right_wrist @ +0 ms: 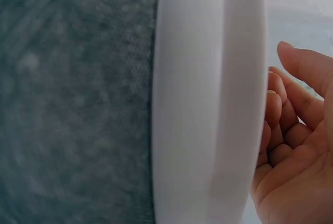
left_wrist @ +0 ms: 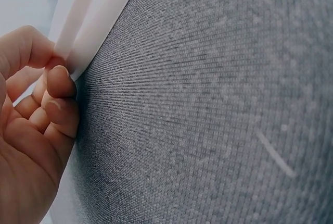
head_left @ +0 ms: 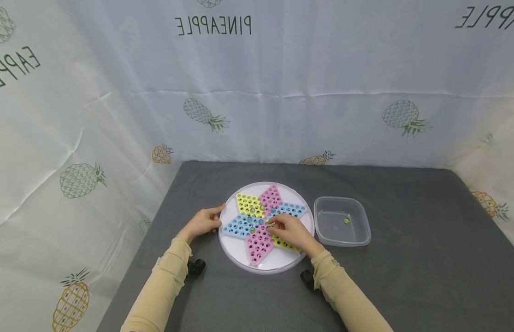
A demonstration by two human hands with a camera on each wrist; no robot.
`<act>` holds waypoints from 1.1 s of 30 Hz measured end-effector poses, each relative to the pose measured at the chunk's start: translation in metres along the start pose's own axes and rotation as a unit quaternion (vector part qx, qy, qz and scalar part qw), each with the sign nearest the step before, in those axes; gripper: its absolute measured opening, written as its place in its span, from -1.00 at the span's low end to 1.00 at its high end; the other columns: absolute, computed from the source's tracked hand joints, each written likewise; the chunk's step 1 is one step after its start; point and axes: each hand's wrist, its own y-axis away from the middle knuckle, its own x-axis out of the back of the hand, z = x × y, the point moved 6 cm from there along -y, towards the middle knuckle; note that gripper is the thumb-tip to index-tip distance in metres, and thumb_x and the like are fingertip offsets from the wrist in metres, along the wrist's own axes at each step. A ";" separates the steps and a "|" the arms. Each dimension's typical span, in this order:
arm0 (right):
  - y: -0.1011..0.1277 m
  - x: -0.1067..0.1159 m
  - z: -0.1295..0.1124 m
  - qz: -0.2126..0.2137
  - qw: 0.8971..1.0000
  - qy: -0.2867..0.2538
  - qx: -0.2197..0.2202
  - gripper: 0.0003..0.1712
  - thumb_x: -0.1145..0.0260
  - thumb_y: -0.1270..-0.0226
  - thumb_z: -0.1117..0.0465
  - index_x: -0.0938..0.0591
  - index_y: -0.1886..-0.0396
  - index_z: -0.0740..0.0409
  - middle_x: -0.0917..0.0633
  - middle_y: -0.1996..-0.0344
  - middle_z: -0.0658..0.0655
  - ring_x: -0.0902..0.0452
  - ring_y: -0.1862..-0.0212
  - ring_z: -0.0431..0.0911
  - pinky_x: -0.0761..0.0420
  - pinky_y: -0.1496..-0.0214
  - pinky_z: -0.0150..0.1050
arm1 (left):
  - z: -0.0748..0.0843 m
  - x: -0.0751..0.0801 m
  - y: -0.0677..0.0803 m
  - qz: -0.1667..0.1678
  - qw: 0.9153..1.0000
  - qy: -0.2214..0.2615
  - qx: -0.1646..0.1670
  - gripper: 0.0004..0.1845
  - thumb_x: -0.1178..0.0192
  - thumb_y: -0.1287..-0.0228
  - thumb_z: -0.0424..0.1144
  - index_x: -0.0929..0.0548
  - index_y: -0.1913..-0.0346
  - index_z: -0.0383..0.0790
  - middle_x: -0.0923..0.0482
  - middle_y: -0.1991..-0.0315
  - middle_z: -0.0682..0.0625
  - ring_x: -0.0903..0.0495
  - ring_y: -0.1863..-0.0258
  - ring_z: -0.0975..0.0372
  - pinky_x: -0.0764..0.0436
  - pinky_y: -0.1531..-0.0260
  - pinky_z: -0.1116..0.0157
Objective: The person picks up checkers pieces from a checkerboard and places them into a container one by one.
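Nearest, two tan sleeves reach in from six o'clock over the grey tablecloth (head_left: 406, 258); the left hand (head_left: 202, 223) holds the round white game board (head_left: 236, 249) at its nine o'clock rim, fingers curled against the edge with the thumb on top; the right hand (head_left: 291, 230) lies over the star of yellow, pink and blue pegholes, fingers bent with the tips drawn together near the centre, though whether they pinch a marble I cannot tell; at three o'clock, just beside the board, sits a clear plastic tub (head_left: 362, 237) holding one small green marble (head_left: 346, 221); farthest, the pale backdrop (head_left: 281, 69), patterned with pineapples, reads "PINEAPPLE" in mirrored letters
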 end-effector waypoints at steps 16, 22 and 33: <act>-0.006 -0.005 0.000 -0.026 0.999 0.026 -0.027 -0.73 -0.29 -0.18 0.13 -0.70 0.12 0.07 -0.50 0.55 -0.06 -0.34 0.46 -0.22 -0.34 0.38 -0.37 | -0.001 0.001 -0.002 0.004 1.000 0.001 0.005 -0.31 -0.15 -0.08 -0.36 -0.29 -0.36 -0.16 -0.37 0.58 0.03 -0.38 0.62 0.24 -0.39 0.56 0.32; -0.005 -0.006 0.003 -0.027 0.999 0.013 -0.045 -0.74 -0.31 -0.16 0.12 -0.69 0.15 0.06 -0.53 0.52 -0.06 -0.37 0.44 -0.21 -0.39 0.36 -0.35 | -0.001 -0.001 -0.002 0.007 1.000 -0.006 0.009 -0.31 -0.14 -0.09 -0.34 -0.29 -0.36 -0.13 -0.38 0.58 0.03 -0.38 0.62 0.24 -0.39 0.55 0.33; -0.001 -0.003 0.007 -0.017 0.998 -0.010 -0.060 -0.85 -0.36 -0.11 0.07 -0.65 0.32 -0.03 -0.54 0.52 -0.06 -0.39 0.44 -0.21 -0.39 0.34 -0.36 | -0.006 -0.002 -0.003 0.013 1.000 -0.013 0.016 -0.31 -0.15 -0.09 -0.33 -0.30 -0.36 -0.11 -0.38 0.57 0.03 -0.38 0.62 0.25 -0.39 0.55 0.34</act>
